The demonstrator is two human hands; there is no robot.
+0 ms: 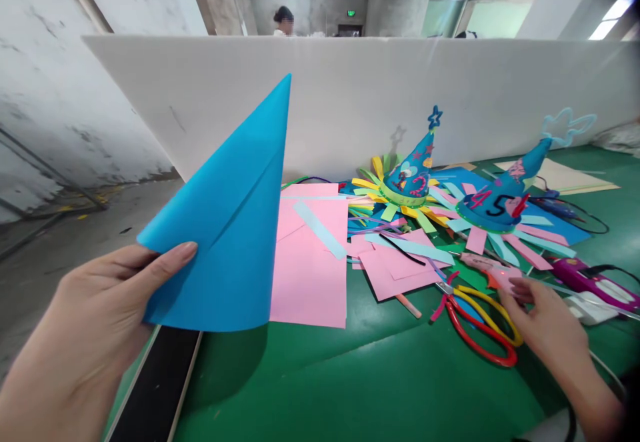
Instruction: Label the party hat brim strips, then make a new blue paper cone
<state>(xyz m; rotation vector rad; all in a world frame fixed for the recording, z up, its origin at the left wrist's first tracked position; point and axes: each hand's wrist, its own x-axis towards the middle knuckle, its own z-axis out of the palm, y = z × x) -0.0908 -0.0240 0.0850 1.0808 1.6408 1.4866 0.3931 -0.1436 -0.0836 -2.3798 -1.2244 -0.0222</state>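
Observation:
My left hand (90, 322) holds a blue paper cone (230, 222) up above the table's left edge, thumb pressed on its lower left corner, point upward. My right hand (545, 325) reaches over the green table (350, 375) at the right, fingertips on a pink glue gun (487, 267) with a red light. Scissors with red and yellow handles (480, 322) lie just left of that hand.
Pink paper sheets (310, 255) and coloured strips lie mid-table. Two decorated blue party hats (415, 175) (500, 195) stand at the back. A purple tool (595, 282) with cables lies at the right. A white partition (350, 95) backs the table; a person stands beyond it.

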